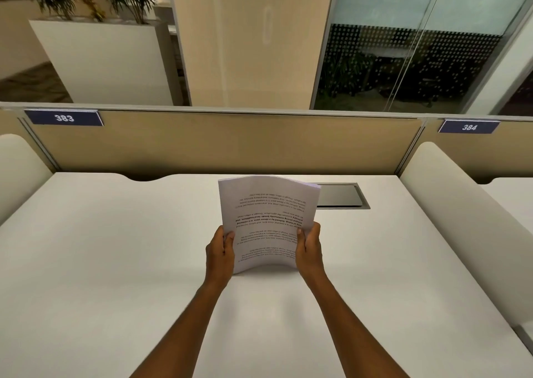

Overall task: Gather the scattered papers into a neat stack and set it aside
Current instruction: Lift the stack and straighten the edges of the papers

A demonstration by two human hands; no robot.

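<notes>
A stack of printed white papers (266, 213) stands upright on its lower edge on the white desk (115, 262), near the middle. The text on it reads upside down and the sheets bow slightly. My left hand (220, 252) grips the stack's left edge, thumb on the front. My right hand (310, 249) grips its right edge the same way. No other loose paper shows on the desk.
A grey cable hatch (341, 196) is set into the desk behind the stack to the right. A beige partition (225, 144) with labels 383 and 384 closes the back. White rounded dividers (461, 219) flank the desk.
</notes>
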